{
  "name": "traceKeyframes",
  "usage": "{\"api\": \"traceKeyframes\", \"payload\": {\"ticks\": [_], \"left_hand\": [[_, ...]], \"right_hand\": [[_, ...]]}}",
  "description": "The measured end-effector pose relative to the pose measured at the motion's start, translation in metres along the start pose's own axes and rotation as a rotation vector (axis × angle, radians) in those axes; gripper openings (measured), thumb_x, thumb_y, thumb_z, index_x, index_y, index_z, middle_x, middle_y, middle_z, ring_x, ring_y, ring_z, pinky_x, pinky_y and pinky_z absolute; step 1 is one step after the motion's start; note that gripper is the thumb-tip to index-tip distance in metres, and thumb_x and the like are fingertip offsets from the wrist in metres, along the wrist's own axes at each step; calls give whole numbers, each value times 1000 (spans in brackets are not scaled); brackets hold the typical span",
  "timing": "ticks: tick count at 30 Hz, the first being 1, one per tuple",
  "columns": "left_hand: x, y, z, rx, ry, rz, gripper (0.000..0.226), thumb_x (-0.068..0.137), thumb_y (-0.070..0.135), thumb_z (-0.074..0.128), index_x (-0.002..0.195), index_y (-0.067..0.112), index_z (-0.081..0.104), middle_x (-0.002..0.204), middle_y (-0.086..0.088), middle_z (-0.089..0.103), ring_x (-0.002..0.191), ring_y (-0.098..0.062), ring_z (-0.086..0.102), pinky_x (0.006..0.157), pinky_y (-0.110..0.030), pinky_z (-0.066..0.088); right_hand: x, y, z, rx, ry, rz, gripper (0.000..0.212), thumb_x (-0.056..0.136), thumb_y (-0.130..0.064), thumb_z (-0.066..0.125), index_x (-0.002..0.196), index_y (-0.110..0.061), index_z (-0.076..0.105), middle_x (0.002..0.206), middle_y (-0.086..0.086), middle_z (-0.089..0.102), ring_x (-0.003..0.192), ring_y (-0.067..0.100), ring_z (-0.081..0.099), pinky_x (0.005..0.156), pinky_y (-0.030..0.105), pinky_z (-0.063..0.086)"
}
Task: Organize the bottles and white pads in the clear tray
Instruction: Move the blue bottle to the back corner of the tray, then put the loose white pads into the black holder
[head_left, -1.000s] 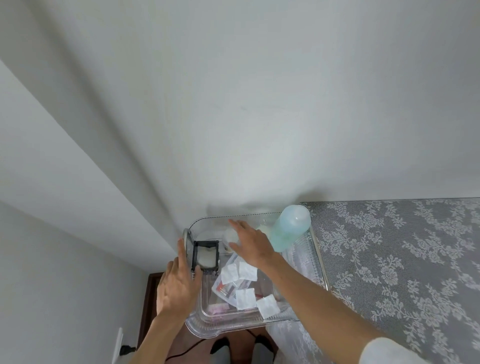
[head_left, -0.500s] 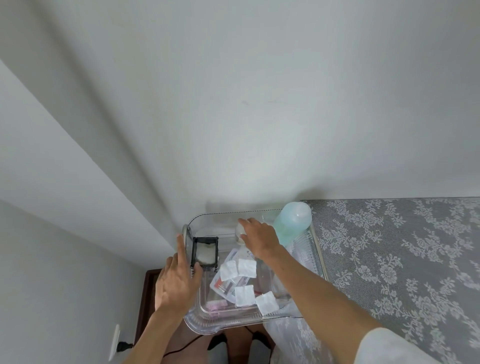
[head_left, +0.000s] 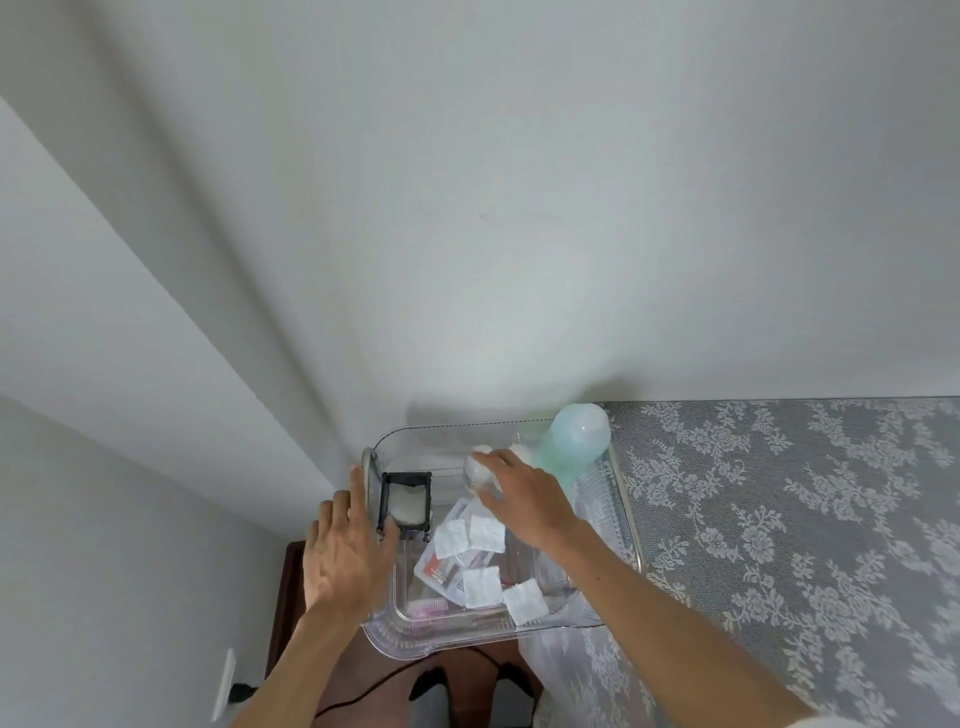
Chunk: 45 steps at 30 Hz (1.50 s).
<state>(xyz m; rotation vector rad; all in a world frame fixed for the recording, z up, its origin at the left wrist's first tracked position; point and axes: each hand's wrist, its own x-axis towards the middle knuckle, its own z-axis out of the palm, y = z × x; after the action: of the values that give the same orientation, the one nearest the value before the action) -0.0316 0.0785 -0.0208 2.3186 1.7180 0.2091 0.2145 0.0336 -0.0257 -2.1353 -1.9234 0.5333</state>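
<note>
Head view, looking steeply down past a pale wall.

Clear tray at the corner of a surface covered in grey floral lace, hanging partly over the near edge. Inside: tall blue-green bottle upright at the far right corner; small clear bottle with a white cap upright just to its left; four white pads scattered loose over a flat packet near the middle; black-framed holder at the left wall.

Right hand reaching in from the near right, fingers curled over the small bottle's cap and shoulder, touching it; a firm grip likely but not certain. Bottle directly under and just beyond the fingertips, long axis vertical. Pads nearer the body, below the wrist.

Left hand flat and spread against the tray's outer left wall, holding nothing, probably steadying it. Right hand clearly the nearer one to both bottles.
</note>
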Motion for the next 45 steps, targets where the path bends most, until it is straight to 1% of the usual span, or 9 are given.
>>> {"api": "traceKeyframes", "payload": {"ticks": [6,11,18,22,27,32,34,39,45], "left_hand": [[-16,-2,-5,35,153,139,77,87,58,46,149,14,33,124,-7,53,114,-27,47,97,-48,33],[-46,19,22,-55,5,517,59,96,51,50,144,18,42,107,5,66,99,-14,58,88,-36,53],[-31,46,74,27,-465,126,50,101,50,34,144,26,39,124,0,65,102,-20,67,83,-37,57],[-24,47,107,47,-486,15,48,103,33,44,147,25,30,99,-4,70,82,-19,70,70,-34,59],[-17,41,147,67,-523,27,64,104,23,44,155,21,4,100,-5,66,75,-16,69,63,-33,61],[-12,44,151,-322,-530,-173,43,105,36,35,145,24,42,126,-14,64,107,-28,63,68,6,35],[-9,43,157,-372,-510,-183,41,104,35,36,142,25,46,129,-14,62,111,-31,60,67,5,36],[-5,40,160,-370,-501,-187,38,102,25,46,140,27,49,107,-13,72,76,-20,72,76,-37,61],[2,42,166,-471,-429,-244,29,98,18,57,126,13,64,105,-8,74,40,-2,57,40,-19,50]], "right_hand": [[-57,24,6,99,29,62,43,96,-42,58,137,-41,45,124,-17,58,80,1,61,69,22,57],[-73,39,19,134,-23,199,40,96,-43,58,135,-42,49,134,-17,58,102,10,67,83,28,53],[-65,46,66,190,-107,271,38,95,-46,58,131,-36,56,123,-13,62,104,12,65,83,31,53],[-50,48,88,235,-70,294,35,94,-46,59,129,-38,59,104,-14,65,90,3,63,76,25,53],[-32,51,113,304,-39,353,29,92,-41,66,121,-40,66,87,-12,69,75,5,63,73,22,55],[-30,57,127,310,-77,381,28,92,-42,67,120,-40,68,78,-11,69,71,9,67,74,32,61],[-30,58,129,316,-58,387,28,90,-43,69,118,-39,69,75,-12,69,68,9,67,72,33,61],[-32,63,131,309,-35,389,24,89,-43,70,113,-39,72,81,-9,75,70,10,69,71,34,62],[-30,62,130,364,9,431,18,90,-37,71,108,-36,76,87,-7,78,68,8,69,66,28,62]]}}
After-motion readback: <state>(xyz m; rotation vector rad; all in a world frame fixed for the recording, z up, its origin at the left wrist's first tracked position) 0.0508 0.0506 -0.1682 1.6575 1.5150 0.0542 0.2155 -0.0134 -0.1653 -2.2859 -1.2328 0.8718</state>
